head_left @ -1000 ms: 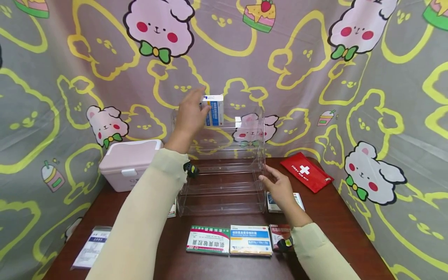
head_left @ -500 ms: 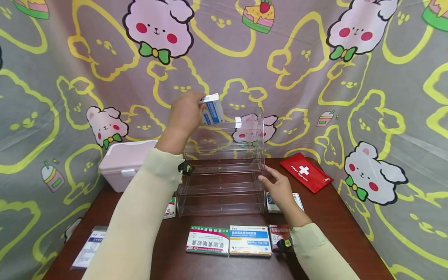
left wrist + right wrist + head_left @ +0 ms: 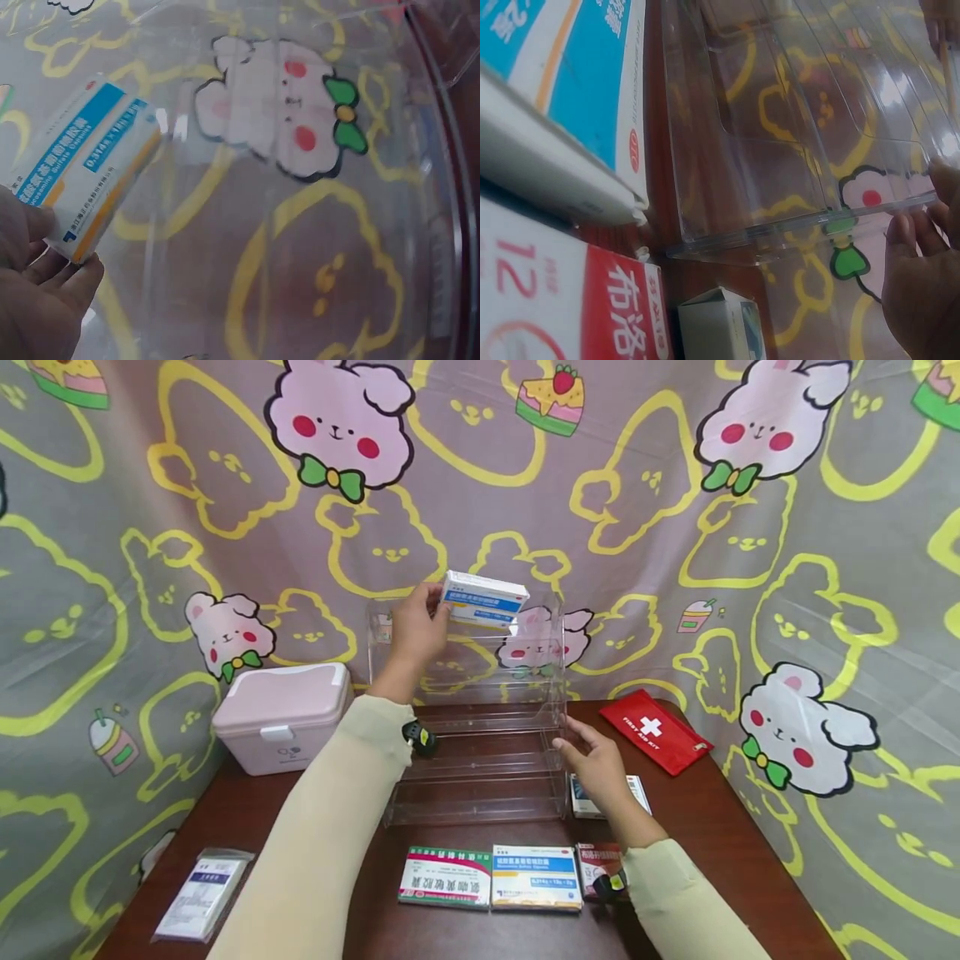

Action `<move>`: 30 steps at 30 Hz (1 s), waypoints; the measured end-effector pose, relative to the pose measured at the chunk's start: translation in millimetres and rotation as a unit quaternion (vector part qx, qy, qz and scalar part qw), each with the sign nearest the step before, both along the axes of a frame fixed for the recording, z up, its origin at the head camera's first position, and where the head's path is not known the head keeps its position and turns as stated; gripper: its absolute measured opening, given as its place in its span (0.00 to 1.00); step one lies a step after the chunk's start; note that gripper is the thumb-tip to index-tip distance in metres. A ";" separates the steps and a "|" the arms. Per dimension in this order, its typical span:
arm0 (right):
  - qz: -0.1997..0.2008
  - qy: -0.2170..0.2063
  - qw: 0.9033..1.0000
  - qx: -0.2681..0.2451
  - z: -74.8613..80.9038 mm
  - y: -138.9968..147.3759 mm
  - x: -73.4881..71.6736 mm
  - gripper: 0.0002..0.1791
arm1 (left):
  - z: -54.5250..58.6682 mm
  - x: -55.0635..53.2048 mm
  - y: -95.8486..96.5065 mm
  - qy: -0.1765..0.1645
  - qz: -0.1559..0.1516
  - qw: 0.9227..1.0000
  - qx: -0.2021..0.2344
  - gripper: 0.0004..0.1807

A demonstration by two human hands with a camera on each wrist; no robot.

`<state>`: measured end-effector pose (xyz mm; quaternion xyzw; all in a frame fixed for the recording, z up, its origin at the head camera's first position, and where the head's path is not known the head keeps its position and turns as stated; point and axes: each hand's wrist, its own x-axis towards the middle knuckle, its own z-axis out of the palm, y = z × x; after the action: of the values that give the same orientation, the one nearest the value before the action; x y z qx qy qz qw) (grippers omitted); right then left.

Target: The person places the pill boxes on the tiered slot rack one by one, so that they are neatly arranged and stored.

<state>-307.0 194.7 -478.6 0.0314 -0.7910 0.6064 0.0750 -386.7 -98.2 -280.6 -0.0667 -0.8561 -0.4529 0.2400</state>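
The left hand (image 3: pixel 422 625) has thumb and fingers clamped on one end of a blue-and-white medicine box (image 3: pixel 483 602). The box extends right from these fingers, sloping downward, at the top of a see-through rack (image 3: pixel 487 723); contact between the two cannot be determined. A gap separates the box's free end from the rack's right side edge. The right hand (image 3: pixel 602 768) grips this edge, thumb and fingers on opposite sides, lower than the left fingers. Rack ledges lie below the left fingers, above the surface (image 3: pixel 390 935). A small box (image 3: pixel 587 807) lies just beside the rack, below the right fingers. A red pouch (image 3: pixel 656 732) lies right of the right fingers; a pink case (image 3: pixel 279 718) stands left of and below the left fingers. A patterned curtain (image 3: pixel 480 493) hangs behind.
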 end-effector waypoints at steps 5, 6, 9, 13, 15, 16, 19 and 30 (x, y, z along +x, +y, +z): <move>0.000 -0.003 1.000 0.003 -1.2 -0.3 -0.4 0.32 | -4.0 -1.0 13.3 -0.014 -0.004 1.000 0.001 0.19; -0.001 -0.003 1.000 0.004 -1.1 -0.1 -0.3 0.32 | -3.5 -0.6 15.7 -0.012 -0.003 1.000 -0.003 0.19; -0.005 0.001 1.000 0.004 -1.0 0.8 -0.6 0.32 | -2.5 -1.0 21.9 -0.008 0.000 1.000 -0.016 0.18; -0.005 0.002 1.000 0.007 -1.5 1.3 -0.6 0.32 | -4.7 -3.2 26.2 -0.012 0.000 1.000 -0.025 0.17; -0.004 0.000 1.000 0.007 -2.2 1.5 -0.8 0.32 | -6.5 -4.6 27.1 -0.016 0.000 1.000 -0.026 0.17; -0.002 0.000 1.000 0.008 -2.4 1.5 -0.9 0.32 | -7.1 -5.2 27.3 -0.017 0.000 0.999 -0.028 0.17; -0.001 0.000 1.000 0.011 -2.6 1.3 -0.8 0.32 | -8.3 -7.7 27.6 -0.018 -0.002 0.999 -0.032 0.18; -0.002 0.000 1.000 0.007 -2.1 0.5 0.1 0.32 | -6.0 -11.1 27.0 -0.032 0.003 0.996 -0.085 0.18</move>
<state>-306.9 195.3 -480.7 0.0304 -0.7954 0.6006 0.0755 -397.8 -71.2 -286.7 -0.0699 -0.8987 -0.3799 0.2075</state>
